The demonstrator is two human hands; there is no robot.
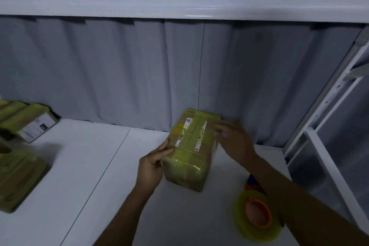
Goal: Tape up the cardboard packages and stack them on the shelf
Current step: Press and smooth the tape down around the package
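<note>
Taped box (192, 149) sits on white shelf (83, 165), near the curtain (119, 69). Tape roll (257, 213) lies near right, under the right forearm. 2 more boxes (22, 177) far left. Left hand (154, 162) grips box's near-left corner; right hand (234, 138) blurred, fingers spread at far-right edge, contact unclear.

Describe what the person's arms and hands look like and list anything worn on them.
Both arms are bare from the lower frame edge to the fingertips: no sleeves, gloves, watch or bracelets show. The left hand has no visible ring or marking. The right hand is motion-blurred, so small details such as a ring cannot be ruled out there. Dim lighting hides finer detail on both forearms.
</note>
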